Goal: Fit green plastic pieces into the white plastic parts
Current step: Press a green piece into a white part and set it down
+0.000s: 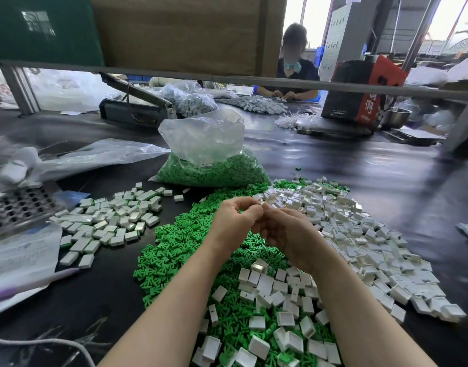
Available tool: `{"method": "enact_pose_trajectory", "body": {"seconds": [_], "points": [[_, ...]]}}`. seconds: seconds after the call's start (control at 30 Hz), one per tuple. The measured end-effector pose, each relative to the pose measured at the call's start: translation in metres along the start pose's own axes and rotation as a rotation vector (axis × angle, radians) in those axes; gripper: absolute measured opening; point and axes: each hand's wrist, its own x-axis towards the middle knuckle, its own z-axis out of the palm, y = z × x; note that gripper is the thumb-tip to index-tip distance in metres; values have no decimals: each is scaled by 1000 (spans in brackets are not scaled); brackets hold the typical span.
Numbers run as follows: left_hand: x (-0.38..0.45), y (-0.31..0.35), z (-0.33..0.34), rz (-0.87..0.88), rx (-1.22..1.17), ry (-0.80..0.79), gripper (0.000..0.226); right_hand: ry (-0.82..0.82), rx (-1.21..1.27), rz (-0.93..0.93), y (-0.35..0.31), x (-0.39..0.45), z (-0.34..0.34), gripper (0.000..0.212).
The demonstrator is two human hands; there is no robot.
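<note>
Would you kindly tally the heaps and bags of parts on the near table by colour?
Green, loose heap: 1
Green, in a bag: 1
White heaps, one left and one right: 2
Total: 4

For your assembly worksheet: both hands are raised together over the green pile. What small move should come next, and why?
Probably press the fingertips together to seat the piece. The left hand and right hand meet above the green pile, pinching something small; what it is cannot be told.
</note>
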Motion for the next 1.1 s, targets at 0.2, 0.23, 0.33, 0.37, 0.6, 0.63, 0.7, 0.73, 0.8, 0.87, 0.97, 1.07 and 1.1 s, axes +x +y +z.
{"method": "enact_pose_trajectory", "body": {"seconds": [0.2,0.23,0.33,0.37,0.6,0.63,0.7,0.73,0.8,0.87,0.97,1.07,1.1], "points": [[-1,-2,0,-8,12,-13,21,-13,-18,10,-1,-1,-1,38],[-1,-2,1,-13,10,-7,22,-15,-23,12,0,-1,-1,40],[-1,-1,2,-31,-24,-1,18,-13,-27,13,1,0,-1,41],[-1,0,2,-40,-39,4,18,-10,-17,13,2,1,-1,42],[-2,0,7,-59,-65,-1,19,9,55,-1,3,3,-1,59],[-2,0,7,-61,-70,2,18,18,50,-3,4,3,-1,63],[-2,-1,7,-63,-70,10,18,40,26,-11,5,4,-1,70],[-2,-1,6,-62,-65,14,18,50,19,-15,5,4,-1,71],[-2,-2,6,-56,-57,21,18,58,29,-16,5,3,-1,65],[-1,-2,6,-40,-41,22,21,59,63,-10,4,4,0,53],[-1,-3,6,-27,-27,17,23,64,70,-10,4,4,0,50],[-2,-3,6,-28,-23,13,20,69,59,-21,4,4,1,59],[-2,-3,6,-29,-23,11,20,69,58,-24,4,4,1,62]]}}
